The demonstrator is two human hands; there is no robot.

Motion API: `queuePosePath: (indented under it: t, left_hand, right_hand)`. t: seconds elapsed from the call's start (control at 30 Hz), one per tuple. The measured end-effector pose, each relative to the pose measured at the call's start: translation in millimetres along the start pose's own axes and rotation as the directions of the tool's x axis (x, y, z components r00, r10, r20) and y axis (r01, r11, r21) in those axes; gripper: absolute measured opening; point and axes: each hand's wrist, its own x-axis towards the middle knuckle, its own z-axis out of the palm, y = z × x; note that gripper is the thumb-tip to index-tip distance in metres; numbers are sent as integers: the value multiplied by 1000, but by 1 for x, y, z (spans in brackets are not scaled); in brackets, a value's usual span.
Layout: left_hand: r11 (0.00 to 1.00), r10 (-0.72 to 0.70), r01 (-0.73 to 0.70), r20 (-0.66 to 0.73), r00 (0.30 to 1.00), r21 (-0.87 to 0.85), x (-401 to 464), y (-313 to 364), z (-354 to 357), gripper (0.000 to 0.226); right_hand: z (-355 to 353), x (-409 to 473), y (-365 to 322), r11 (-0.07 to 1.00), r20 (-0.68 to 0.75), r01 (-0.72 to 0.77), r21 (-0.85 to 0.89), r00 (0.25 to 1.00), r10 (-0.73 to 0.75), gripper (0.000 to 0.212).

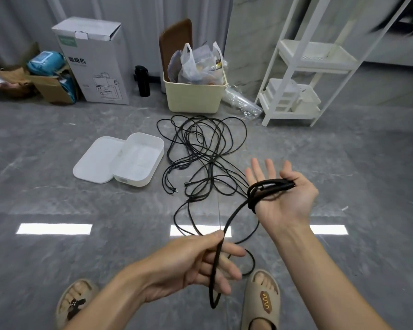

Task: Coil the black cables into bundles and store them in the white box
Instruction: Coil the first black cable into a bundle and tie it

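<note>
A tangle of black cables [200, 148] lies on the grey floor in front of me. To its left sits the white box [138, 160], open, with its lid [98, 160] lying flat beside it. My right hand [281, 194] is held palm up with straight fingers, and several turns of one black cable [267, 186] are wound across the palm, the thumb pressing the plug end. From there the cable runs down to my left hand [200, 260], which pinches it between thumb and fingers; a loop hangs below.
Behind the cables stand a cream bin [196, 96] full of bags, a black bottle [142, 81], a white carton [93, 60] and a brown cardboard box [50, 89]. A white shelf rack [303, 75] stands at the right. My feet in slippers [260, 303] are below the hands.
</note>
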Motion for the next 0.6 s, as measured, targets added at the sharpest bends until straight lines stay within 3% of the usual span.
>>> queuePosePath:
  t: [0.17, 0.23, 0.3, 0.4, 0.47, 0.53, 0.6]
  left_hand:
    - [978, 10, 9, -93, 996, 209, -1, 3, 8, 48]
    - [949, 61, -10, -153, 986, 314, -3, 10, 7, 50]
    - [933, 78, -7, -181, 980, 360, -8, 15, 4, 51]
    - [938, 82, -17, -174, 981, 347, -15, 20, 0, 52]
    - [922, 89, -15, -173, 981, 387, -20, 23, -2, 51]
    - [878, 118, -28, -160, 980, 477, -24, 27, -2, 48]
    - [810, 184, -68, -143, 973, 582, -29, 31, -1, 42]
  right_hand:
    - [-11, 6, 8, 933, 47, 214, -290, 977, -209, 72]
    - [-14, 6, 13, 781, 180, 326, -532, 945, -272, 72]
    - [-22, 4, 20, 515, 327, 416, -749, 909, -258, 73]
    - [-36, 3, 31, 177, 481, 488, -855, 873, -83, 70]
    - [-42, 3, 37, -3, 460, 464, -886, 880, 118, 67]
    - [-43, 1, 39, -167, 282, 346, -923, 906, 316, 62]
    - [-41, -4, 40, -286, 62, 215, -934, 885, 462, 56]
